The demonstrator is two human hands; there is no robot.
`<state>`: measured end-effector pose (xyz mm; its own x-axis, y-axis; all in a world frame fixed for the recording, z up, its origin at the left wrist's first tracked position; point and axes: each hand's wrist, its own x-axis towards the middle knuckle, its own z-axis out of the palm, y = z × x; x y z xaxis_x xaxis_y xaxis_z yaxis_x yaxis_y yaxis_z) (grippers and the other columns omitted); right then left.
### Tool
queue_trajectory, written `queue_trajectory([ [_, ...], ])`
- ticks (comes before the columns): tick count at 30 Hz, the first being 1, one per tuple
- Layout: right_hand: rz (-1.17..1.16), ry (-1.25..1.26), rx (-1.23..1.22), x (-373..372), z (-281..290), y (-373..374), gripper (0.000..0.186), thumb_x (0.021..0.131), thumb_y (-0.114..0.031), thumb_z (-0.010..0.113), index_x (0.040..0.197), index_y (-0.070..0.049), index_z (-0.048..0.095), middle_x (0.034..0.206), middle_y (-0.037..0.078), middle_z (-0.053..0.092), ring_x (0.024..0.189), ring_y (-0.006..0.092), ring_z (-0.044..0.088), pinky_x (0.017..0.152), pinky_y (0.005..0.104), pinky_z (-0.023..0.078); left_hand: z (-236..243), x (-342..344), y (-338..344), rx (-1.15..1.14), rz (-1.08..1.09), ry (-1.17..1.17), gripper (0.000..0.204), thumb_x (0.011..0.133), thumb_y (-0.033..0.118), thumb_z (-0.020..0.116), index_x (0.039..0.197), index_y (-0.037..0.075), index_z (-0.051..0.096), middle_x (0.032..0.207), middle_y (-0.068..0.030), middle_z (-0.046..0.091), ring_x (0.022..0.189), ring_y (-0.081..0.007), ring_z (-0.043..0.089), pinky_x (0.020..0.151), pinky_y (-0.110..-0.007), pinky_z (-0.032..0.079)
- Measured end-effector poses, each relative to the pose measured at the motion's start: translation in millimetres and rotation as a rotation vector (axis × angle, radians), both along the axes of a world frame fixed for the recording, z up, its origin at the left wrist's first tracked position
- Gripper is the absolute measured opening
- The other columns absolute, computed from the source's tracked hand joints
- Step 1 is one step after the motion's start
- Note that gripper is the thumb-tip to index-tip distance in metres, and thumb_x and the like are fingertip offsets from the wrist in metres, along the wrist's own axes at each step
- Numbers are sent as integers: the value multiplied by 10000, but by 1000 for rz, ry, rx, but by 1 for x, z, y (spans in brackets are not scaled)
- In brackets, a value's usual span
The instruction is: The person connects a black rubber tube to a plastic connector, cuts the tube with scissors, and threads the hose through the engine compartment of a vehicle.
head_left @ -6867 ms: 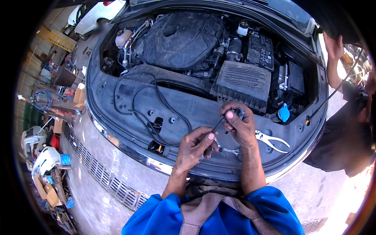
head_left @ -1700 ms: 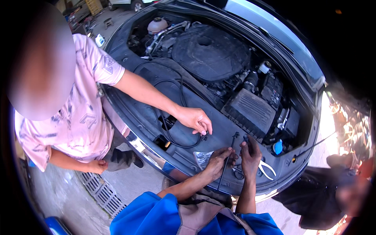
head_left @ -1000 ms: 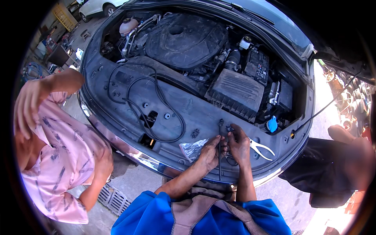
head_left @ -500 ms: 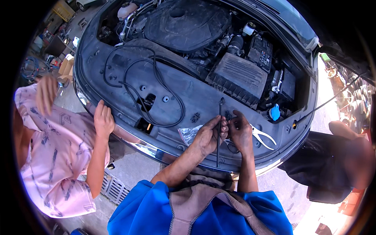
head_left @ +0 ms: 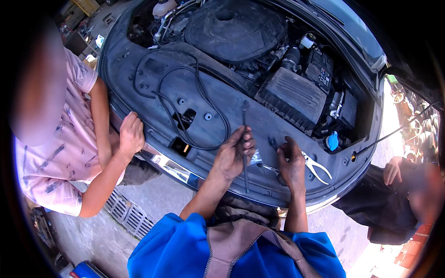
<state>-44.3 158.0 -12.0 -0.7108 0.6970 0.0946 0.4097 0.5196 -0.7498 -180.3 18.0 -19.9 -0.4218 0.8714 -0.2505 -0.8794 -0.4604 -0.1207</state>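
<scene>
Black clip (head_left: 272,141) right by the right hand (head_left: 291,163), can't tell if it's gripped. Left hand (head_left: 232,156) is clutching a thin rod (head_left: 245,167) that sticks out either side, long axis pointing away toward the engine cover (head_left: 234,34).

Smooth, matt, plastic-looking rod (head_left: 245,163)

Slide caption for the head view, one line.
Over a car's black front panel, the left hand holds a thin black rod; the right hand is near white-handled pliers.

Blue sleeves (head_left: 162,241); brownish panel (head_left: 223,248), toothed edging (head_left: 208,243).
</scene>
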Motion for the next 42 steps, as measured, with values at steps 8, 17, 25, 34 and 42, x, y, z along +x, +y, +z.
queue_trajectory([
  [8,-5,22,64,1,8,-1,346,842,-1,636,1184,15,583,947,152,673,820,218,683,744,332,540,1,-25,-69,-124,214,129,236,1018,221,463,1041,11,568,790,-12,498,672,-93,456,537,-192,389],
  [17,459,159,51,-37,34,-42,177,820,-3,652,997,-5,638,907,150,655,800,285,662,711,363,537,3,-34,-115,-210,378,229,233,1025,243,447,1058,31,537,787,-12,478,664,-97,455,526,-196,386],
  [25,730,-56,123,-159,0,-115,137,819,-91,617,941,-29,614,951,176,635,857,361,654,706,438,534,18,-30,-114,-244,389,350,237,1018,251,457,1051,32,537,779,-15,490,652,-102,469,513,-209,377],
  [34,611,-206,48,-205,-29,-129,294,830,-256,588,1101,-163,652,1025,117,672,897,336,674,675,448,520,34,-17,-108,-378,383,532,233,1009,255,476,1059,31,520,735,-22,507,601,-104,490,480,-210,384],
  [42,654,-279,37,-211,-19,-137,246,867,-263,564,1023,-87,636,1070,142,648,952,309,674,725,417,542,42,-25,-103,-327,470,533,225,1022,248,445,1049,33,502,733,6,484,599,-80,472,458,-185,366],
])
